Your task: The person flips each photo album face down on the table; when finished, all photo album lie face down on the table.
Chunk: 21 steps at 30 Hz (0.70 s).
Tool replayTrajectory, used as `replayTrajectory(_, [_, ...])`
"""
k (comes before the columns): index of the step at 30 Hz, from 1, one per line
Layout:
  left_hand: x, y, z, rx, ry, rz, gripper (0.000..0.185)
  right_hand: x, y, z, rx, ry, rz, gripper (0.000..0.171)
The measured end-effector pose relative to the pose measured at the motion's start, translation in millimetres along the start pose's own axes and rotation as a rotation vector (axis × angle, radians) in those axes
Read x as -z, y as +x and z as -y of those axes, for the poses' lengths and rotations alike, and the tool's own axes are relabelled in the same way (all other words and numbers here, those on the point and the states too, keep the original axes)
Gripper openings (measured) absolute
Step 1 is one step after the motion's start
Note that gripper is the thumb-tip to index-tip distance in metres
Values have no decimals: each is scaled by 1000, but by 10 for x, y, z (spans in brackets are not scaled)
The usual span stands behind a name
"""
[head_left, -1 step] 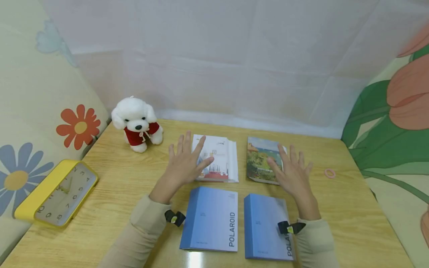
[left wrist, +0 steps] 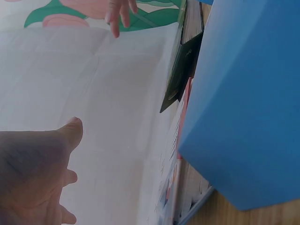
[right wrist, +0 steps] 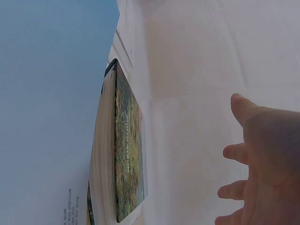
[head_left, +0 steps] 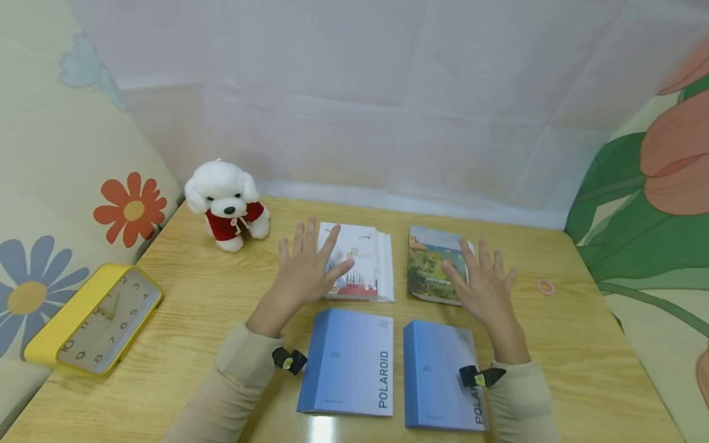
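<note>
My left hand [head_left: 303, 274] is held with fingers spread, overlapping the left edge of a white illustrated album [head_left: 360, 258] in the head view. Fingers also spread, my right hand [head_left: 487, 286] overlaps the right side of a photo album with a landscape cover [head_left: 434, 264]. Both hands hold nothing; the wrist views show them raised above the albums. Nearer to me lie two blue albums marked POLAROID, the left one [head_left: 354, 363] beside my left wrist, the right one [head_left: 440, 375] partly covered by my right wrist and its black strap.
A white plush dog [head_left: 224, 203] in a red top sits at the back left. A yellow clock [head_left: 100, 320] stands at the left edge. On the right lies a small pink ring [head_left: 545, 287]. A white cloth [head_left: 388, 111] hangs behind the wooden table [head_left: 581, 357].
</note>
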<state>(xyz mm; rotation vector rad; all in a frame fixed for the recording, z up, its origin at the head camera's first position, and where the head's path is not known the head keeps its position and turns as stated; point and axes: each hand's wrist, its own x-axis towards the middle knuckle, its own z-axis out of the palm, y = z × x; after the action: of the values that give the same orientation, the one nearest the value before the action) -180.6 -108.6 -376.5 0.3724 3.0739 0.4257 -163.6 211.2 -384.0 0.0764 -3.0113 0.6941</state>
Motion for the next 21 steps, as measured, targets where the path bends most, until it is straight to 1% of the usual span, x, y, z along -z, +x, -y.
replayTrajectory(8, [-24, -46, 1, -10, 6, -15, 76, 18, 0, 26, 15, 7, 2, 75])
replayTrajectory(13, [-6, -78, -11, -10, 2, -8, 76, 12, -13, 40, 23, 7, 3, 73])
replayTrajectory(16, [2, -98, -42, -11, 26, -8, 76, 20, -33, 47, 38, 4, 13, 71])
replayTrajectory(19, [-2, -161, -134, 3, 56, -47, 75, 46, -94, 50, 72, -2, 23, 68])
replayTrajectory(21, [-20, -240, -236, 2, 75, -101, 75, 76, -175, 32, 105, 10, 33, 67])
